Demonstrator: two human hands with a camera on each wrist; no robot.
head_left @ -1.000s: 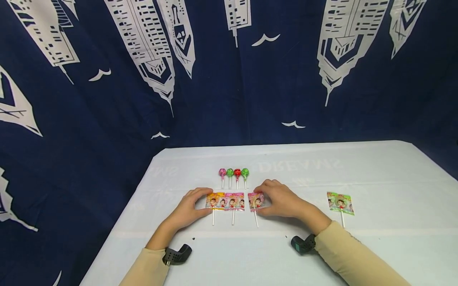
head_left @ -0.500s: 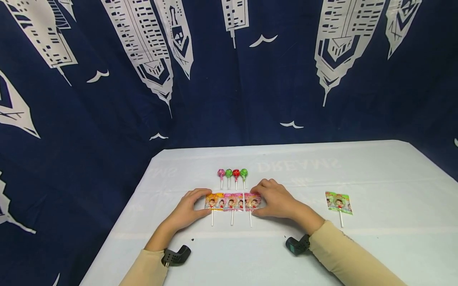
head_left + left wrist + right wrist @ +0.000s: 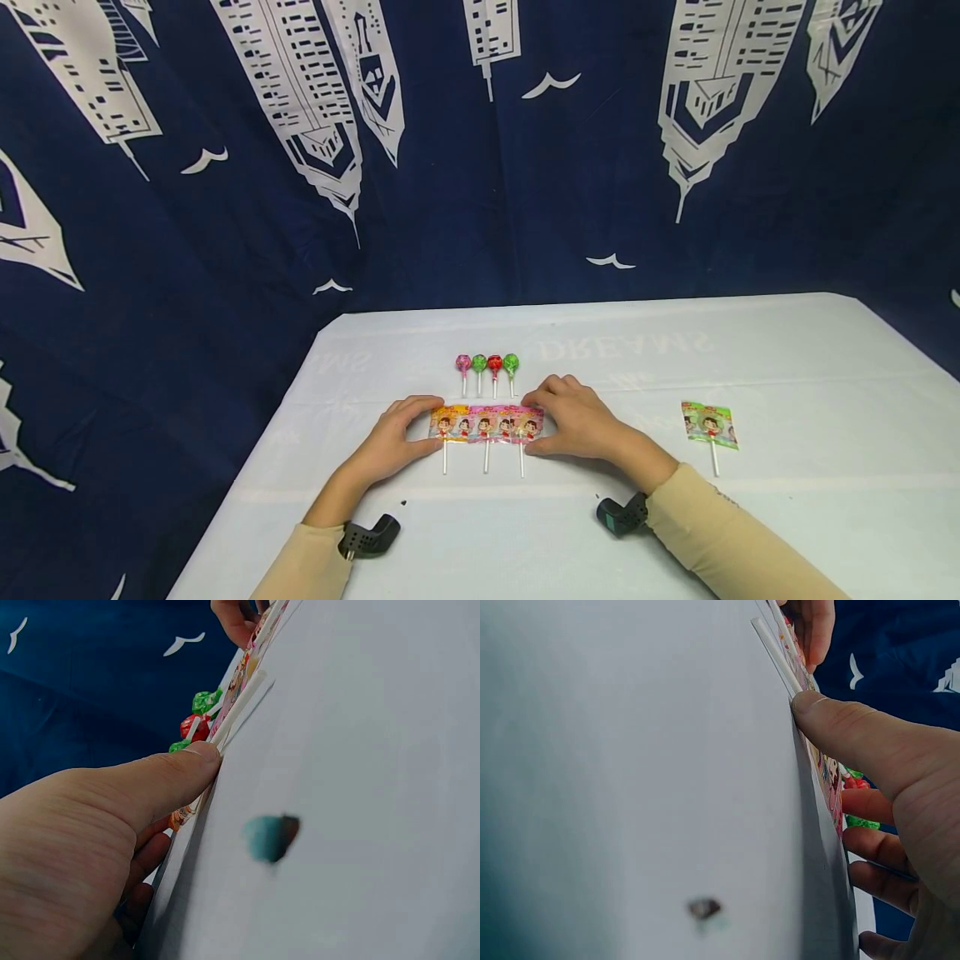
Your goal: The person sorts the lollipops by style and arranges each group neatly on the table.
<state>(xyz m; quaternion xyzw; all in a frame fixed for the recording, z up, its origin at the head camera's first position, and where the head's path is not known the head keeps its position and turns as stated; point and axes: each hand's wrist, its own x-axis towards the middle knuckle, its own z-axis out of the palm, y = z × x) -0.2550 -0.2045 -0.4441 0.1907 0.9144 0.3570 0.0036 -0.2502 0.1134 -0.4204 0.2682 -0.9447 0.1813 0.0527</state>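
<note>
Three lollipops in flat printed wrappers lie side by side on the white table in the head view, sticks toward me. My left hand (image 3: 397, 433) holds the orange-wrapped lollipop (image 3: 444, 425) at the left end, thumb at its lower edge and fingers at its upper edge. A pink-wrapped lollipop (image 3: 486, 427) lies in the middle. On the right end, my right hand (image 3: 581, 421) grips another pink-wrapped lollipop (image 3: 529, 425) the same way, its wrapper against the middle one. The right thumb (image 3: 832, 712) sits beside a white stick in the right wrist view.
Behind them stands a row of round lollipops, one pink (image 3: 463, 364), one red (image 3: 495, 363) and two green (image 3: 511, 363). A green-wrapped lollipop (image 3: 710, 425) lies apart at the right. Small dark specks dot the table (image 3: 480, 542). A dark blue printed cloth (image 3: 465, 208) hangs behind.
My right hand has slid its pink-wrapped lollipop left, closing the gap to the middle one, and the stick has straightened. My left hand has stayed in place.
</note>
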